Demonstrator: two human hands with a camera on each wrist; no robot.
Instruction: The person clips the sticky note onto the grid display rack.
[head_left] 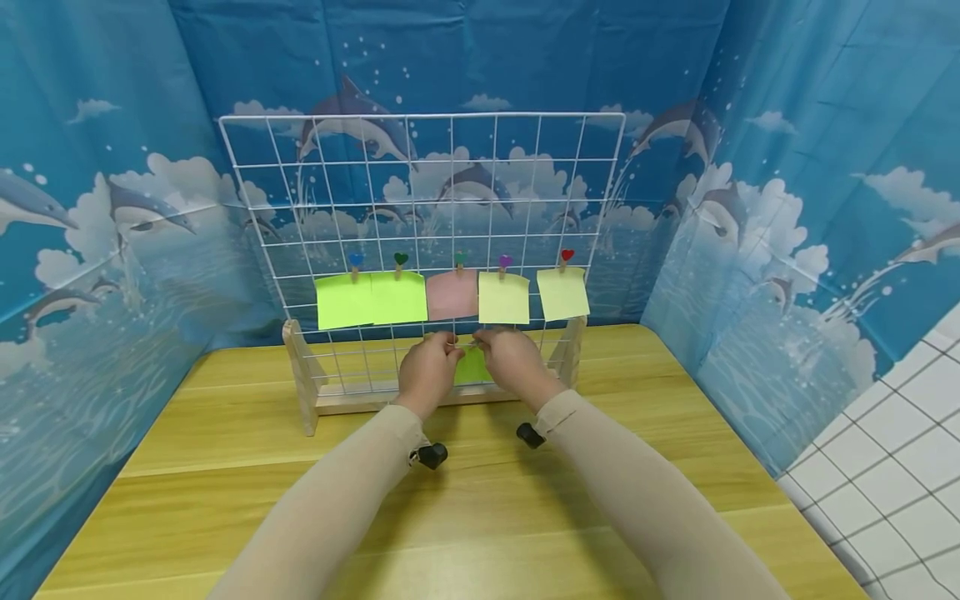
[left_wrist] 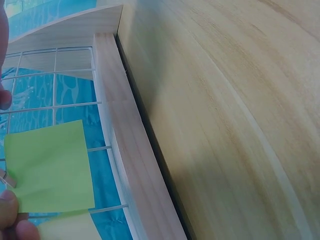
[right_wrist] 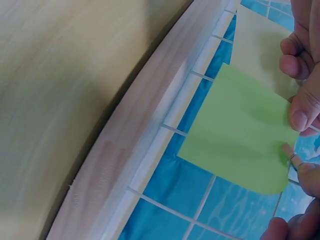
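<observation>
At the lower middle of a white wire grid [head_left: 452, 200], both hands meet at a green sticky note [head_left: 472, 367]. With thumb and finger, my left hand [head_left: 427, 371] pinches the note's upper left corner, as the left wrist view shows. My right hand [head_left: 513, 362] holds a small wooden clothespin [right_wrist: 293, 157] at the note's top edge; its tip lies over the paper. A pale yellow note [right_wrist: 262, 45] hangs just left of the green one, mostly hidden behind the left hand in the head view.
Above hang two bright green notes [head_left: 343, 302], a pink note [head_left: 452, 296] and two pale yellow notes [head_left: 503, 300], under heart-topped clothespins [head_left: 567, 257]. Wooden feet [head_left: 302, 375] and a bar [head_left: 352, 403] support the grid on the wood-grain table [head_left: 465, 517]. A dolphin-print curtain [head_left: 465, 58] surrounds it.
</observation>
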